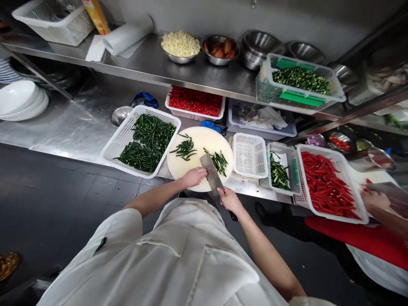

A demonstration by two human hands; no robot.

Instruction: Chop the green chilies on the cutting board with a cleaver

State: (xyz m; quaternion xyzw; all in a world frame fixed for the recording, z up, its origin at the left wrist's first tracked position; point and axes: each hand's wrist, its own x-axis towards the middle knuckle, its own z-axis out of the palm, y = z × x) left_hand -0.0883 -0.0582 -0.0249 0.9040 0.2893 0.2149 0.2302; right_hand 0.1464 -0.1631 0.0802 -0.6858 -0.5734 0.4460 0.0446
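My right hand (228, 199) is wrapped round the handle of a cleaver (211, 173), whose wide blade lies over the round white cutting board (178, 166). At the blade's left edge, my left hand (195, 176) has its fingers pressed together; whatever they hold is too hidden to make out. One small pile of green chillies (185, 148) rests on the board's left part. Cut green pieces (219, 162) lie to the right of the blade. Beside the board on the left stands a white basket (110, 148) of long green chillies (149, 138).
Right of the board are an empty white basket (250, 155), a tub of cut green chillies (279, 174) and a basket of red chillies (328, 182). Another person's hand (376, 199) works at far right. A steel shelf (127, 68) with bowls overhangs the counter.
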